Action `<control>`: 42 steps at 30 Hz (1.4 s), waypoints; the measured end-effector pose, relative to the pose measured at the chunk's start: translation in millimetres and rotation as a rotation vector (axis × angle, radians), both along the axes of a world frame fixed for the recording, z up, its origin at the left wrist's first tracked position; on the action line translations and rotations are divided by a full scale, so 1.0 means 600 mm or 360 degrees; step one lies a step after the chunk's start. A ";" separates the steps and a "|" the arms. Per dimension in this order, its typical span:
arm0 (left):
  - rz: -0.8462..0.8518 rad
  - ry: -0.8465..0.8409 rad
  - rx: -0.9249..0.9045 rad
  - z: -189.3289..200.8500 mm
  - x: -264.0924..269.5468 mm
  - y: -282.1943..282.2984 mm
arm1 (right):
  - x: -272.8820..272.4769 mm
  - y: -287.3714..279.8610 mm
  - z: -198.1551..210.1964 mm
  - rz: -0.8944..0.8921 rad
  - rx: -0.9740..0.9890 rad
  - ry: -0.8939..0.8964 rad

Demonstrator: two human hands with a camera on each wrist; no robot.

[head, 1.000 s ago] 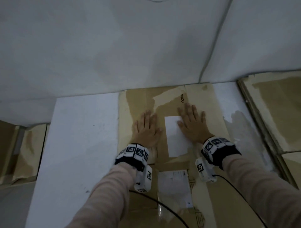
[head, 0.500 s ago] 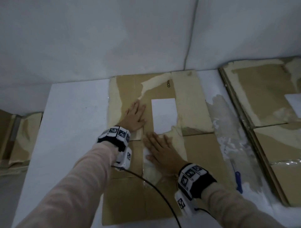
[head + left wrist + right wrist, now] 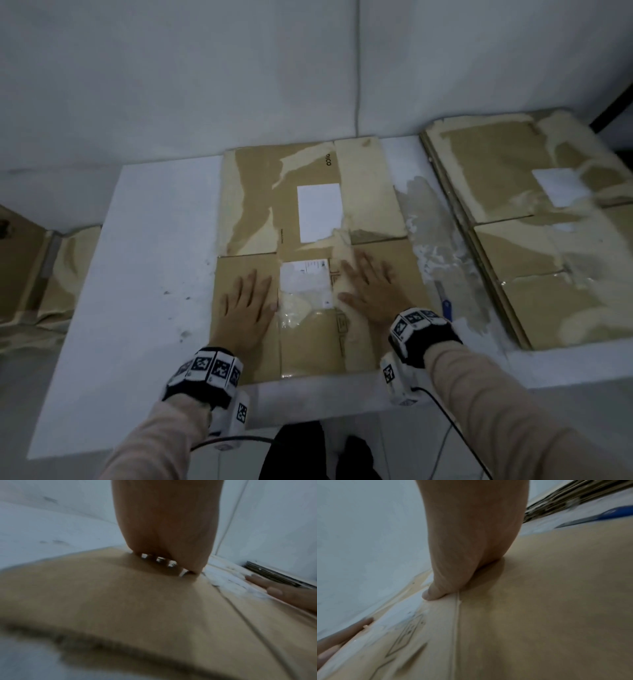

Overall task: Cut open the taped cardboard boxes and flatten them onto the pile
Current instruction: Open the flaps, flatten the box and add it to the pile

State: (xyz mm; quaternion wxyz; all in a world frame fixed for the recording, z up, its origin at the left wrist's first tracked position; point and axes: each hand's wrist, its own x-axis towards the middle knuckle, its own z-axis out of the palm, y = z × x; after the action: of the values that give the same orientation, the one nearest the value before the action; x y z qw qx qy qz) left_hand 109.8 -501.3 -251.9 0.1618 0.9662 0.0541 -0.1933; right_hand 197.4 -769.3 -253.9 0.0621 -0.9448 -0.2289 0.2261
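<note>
Both hands lie palm-down with straight fingers on the near half of the flattened box, holding nothing. The left hand presses the panel at about 9 o'clock of the printed label; the right hand presses at about 3 o'clock of it. The wrist views confirm flat contact: the left palm and right palm both bear on cardboard, fingers spread rather than curled.

The box lies open and flat on the white table, its long axis running 12 to 6 o'clock from the person. The far half carries a blank white label and torn tape patches. A crease crosses the box between the halves, just beyond the fingertips.

Governing relation, as a judgement: the pile of flattened cardboard lies at roughly 2 to 3 o'clock of the hands, apart from the box, its long axis roughly parallel to it. The right hand is the nearer to it. Moving the box across would call for a sideways shift toward 3 o'clock with little turning.

The blue knife lies on the table in the gap between box and pile, just beside the right wrist; it sits in the path of any slide.

The table surface shows tape residue and scuffing near the knife. Grey-white walls enclose the table at 12 o'clock. More cardboard sits lower at 9 o'clock, beyond the table edge
</note>
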 end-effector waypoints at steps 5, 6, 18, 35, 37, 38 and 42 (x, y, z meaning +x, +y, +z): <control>0.0417 0.0066 0.0112 0.012 -0.056 -0.023 | -0.047 -0.057 0.016 -0.0424 -0.0028 0.0072; 0.0536 0.0079 0.0112 0.014 -0.066 -0.026 | -0.054 -0.063 0.019 -0.0471 -0.0038 0.0062; 0.1177 -0.0018 -0.0238 0.064 -0.075 0.028 | -0.061 -0.083 0.079 -0.0986 0.0224 -0.0056; 0.1359 -0.0628 -0.0975 0.117 -0.097 -0.043 | -0.134 -0.141 0.211 -0.1777 0.1298 -0.0578; 0.1274 -0.0681 -0.1030 0.134 -0.089 -0.069 | -0.139 -0.173 0.229 -0.1840 0.1316 -0.0668; 0.1237 -0.0712 -0.1072 0.143 -0.083 -0.087 | -0.139 -0.190 0.239 -0.1870 0.1317 -0.0710; 0.1126 -0.0845 -0.1257 0.194 -0.050 -0.184 | -0.127 -0.275 0.263 -0.1969 0.1318 -0.0825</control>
State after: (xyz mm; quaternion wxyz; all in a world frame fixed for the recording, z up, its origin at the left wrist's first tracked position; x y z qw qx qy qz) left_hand 79.8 -611.6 -135.5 0.5718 0.7713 0.2546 0.1154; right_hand 121.2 -934.1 -95.8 0.4682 -0.8231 0.2656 -0.1808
